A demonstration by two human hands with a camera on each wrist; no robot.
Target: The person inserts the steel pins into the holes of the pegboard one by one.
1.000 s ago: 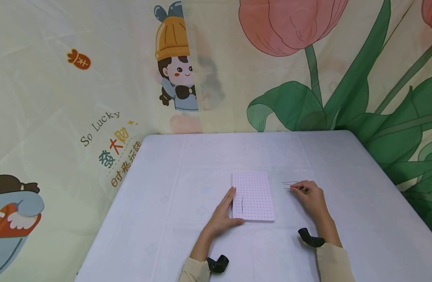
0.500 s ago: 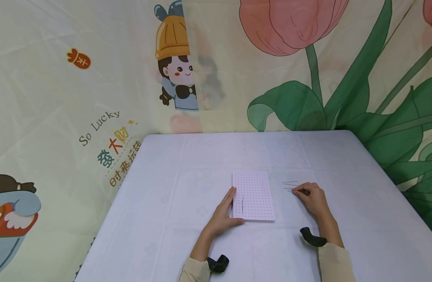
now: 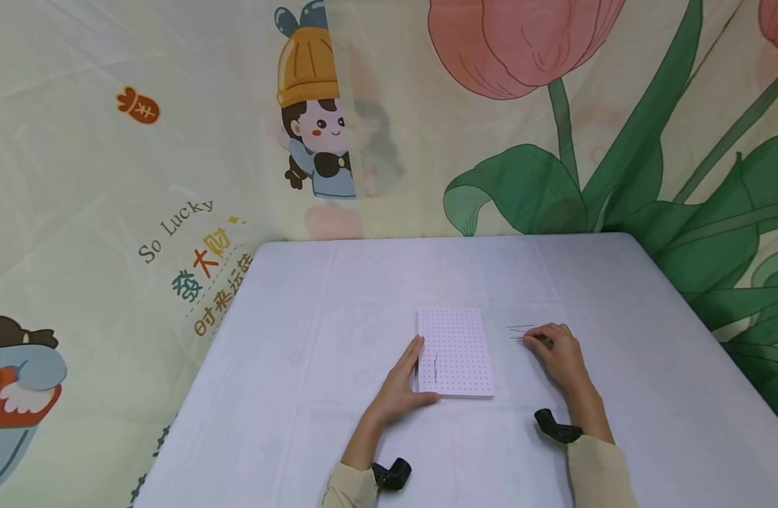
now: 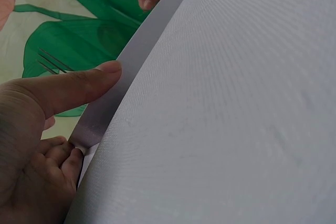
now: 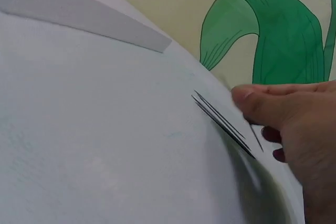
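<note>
A white board dotted with rows of small holes [image 3: 459, 353] lies mid-table. Thin metal pins [image 3: 436, 370] stand upright near its left side; their upper ends show beyond the thumb in the left wrist view. My left hand [image 3: 398, 388] lies at the board's near-left corner, fingers stretched along the left edge and thumb on the near edge. To the board's right, my right hand [image 3: 557, 353] pinches a thin dark metal pin [image 5: 255, 136] between thumb and fingertips. Several similar loose pins [image 5: 223, 124] lie side by side on the cloth just beside those fingertips.
A white cloth covers the table [image 3: 338, 282]. Behind it hangs a printed curtain [image 3: 402, 42] with tulips and cartoon figures. Black wrist cameras [image 3: 557, 425] sit on both forearms, by the beige sleeves.
My right hand dips slightly right and toward me among the loose pins, then shifts back left and away. The left hand and the board stay put.
</note>
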